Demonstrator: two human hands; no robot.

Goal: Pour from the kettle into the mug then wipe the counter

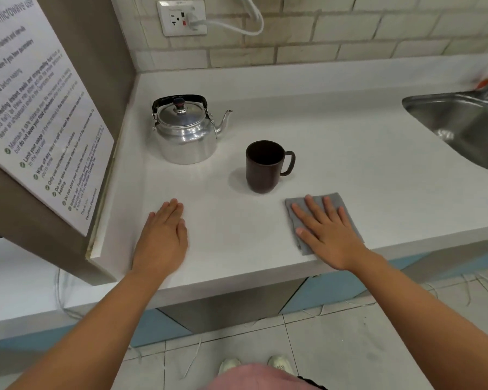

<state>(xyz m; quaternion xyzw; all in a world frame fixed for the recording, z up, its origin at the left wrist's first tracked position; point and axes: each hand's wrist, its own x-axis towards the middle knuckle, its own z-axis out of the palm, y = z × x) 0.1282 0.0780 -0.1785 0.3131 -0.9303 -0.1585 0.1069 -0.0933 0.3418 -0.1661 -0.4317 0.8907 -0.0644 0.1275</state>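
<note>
Gleaming white counter [335,153] beside steel sink [462,122]

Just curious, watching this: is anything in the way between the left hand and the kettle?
Nothing visible. The left hand lies flat on the counter, and only bare counter lies between it and the kettle. The mug stands off to the right of that path.

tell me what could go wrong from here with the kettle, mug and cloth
1. The mug stands just behind the grey cloth under the right hand; a forward wipe could knock it over.
2. The kettle spout points right, past the mug rather than at it, so a careless pour may spill on the counter.
3. The cloth lies near the counter's front edge and could slide off.
</note>
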